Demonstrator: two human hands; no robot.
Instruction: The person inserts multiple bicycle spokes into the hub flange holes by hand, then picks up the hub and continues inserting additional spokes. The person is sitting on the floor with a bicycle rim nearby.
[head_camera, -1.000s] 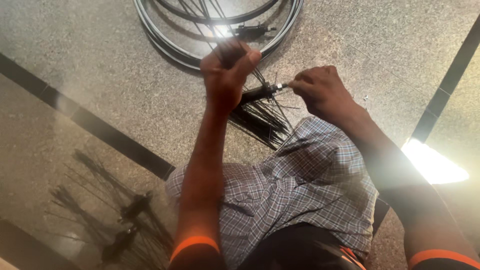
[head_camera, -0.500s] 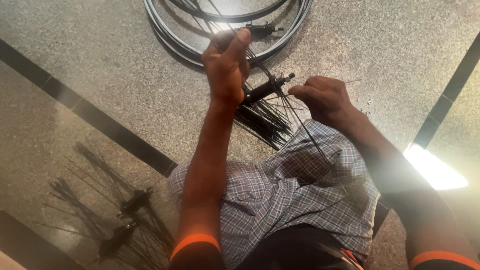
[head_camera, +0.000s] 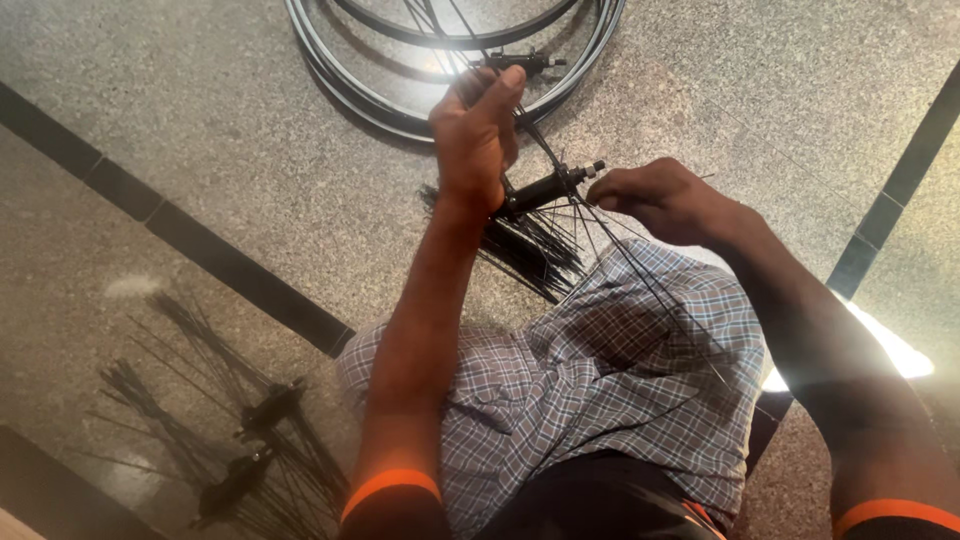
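We are lacing spokes: our left hand (head_camera: 478, 135) clamps a spoke (head_camera: 545, 150) above the hub (head_camera: 545, 187), right hand (head_camera: 660, 200) pinches another; next needs careful threading, we judge.

Black wheel hub (head_camera: 540, 188) and spokes (head_camera: 530, 245); blue-grey checked shirt (head_camera: 610, 390); speckled grey stone floor (head_camera: 220, 130), black inlay stripes at nine o'clock.
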